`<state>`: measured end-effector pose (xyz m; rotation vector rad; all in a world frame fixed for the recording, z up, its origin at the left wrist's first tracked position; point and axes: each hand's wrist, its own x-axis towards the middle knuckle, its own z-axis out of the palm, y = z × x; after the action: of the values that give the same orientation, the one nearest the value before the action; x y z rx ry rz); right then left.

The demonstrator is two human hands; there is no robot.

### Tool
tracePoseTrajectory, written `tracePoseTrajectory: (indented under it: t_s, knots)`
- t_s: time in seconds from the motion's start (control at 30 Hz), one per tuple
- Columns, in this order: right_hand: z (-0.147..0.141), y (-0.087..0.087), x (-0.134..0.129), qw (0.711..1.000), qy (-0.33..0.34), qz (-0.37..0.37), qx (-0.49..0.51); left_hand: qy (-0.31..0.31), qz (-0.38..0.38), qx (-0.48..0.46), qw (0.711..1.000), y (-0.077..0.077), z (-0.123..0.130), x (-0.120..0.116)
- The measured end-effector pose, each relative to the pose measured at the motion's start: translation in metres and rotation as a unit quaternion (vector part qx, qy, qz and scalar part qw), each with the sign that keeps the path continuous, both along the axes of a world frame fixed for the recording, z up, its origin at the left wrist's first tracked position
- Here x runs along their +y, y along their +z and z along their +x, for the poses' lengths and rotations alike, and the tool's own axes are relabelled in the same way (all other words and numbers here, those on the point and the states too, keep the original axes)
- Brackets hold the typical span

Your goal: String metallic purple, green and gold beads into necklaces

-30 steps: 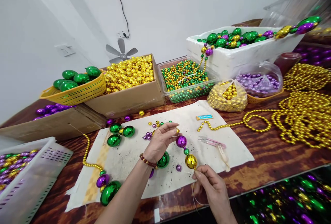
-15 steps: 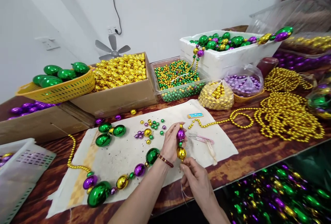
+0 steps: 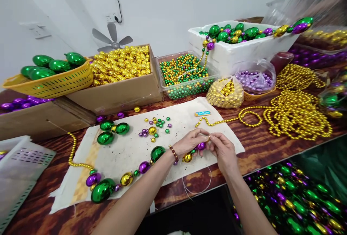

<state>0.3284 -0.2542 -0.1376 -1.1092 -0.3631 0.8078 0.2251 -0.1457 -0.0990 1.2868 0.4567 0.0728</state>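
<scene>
Watching remotely, I am seeing the left hand [image 3: 188, 143] and the right hand [image 3: 224, 152] meeting, both pinching the bead strand [image 3: 187, 157] beside its purple bead [image 3: 201, 146]; the strand is showing below the left fingers, over the white cloth [image 3: 116, 161].

Bead strand [image 3: 126, 179]: on the cloth [image 3: 121, 157], near side;
Carton [image 3: 124, 95]: behind cloth, left of tub [image 3: 187, 84];
Foam box [image 3: 233, 54]: right of tub

A brown beaded bracelet [image 3: 172, 153] circles the left wrist [image 3: 167, 158].
</scene>
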Motion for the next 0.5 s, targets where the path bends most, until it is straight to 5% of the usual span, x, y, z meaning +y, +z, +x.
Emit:
tracePoseTrajectory:
  t_s: [0.17, 0.37, 0.5]
  knots:
    - [0.035, 0.000, -0.009, 0.988, -0.146, 0.035, 0.032, -0.037, 0.047, 0.019, 0.998, -0.002, -0.003, 0.003]
    - [0.023, 0.005, -0.013, 0.999, -0.011, 0.016, 0.047, -0.025, 0.057, 0.019, 0.998, -0.014, 0.001, -0.001]
    - [0.008, 0.004, -0.016, 1.000, -0.001, 0.006, 0.025, -0.052, 0.051, 0.037, 0.997, -0.013, -0.001, 0.001]
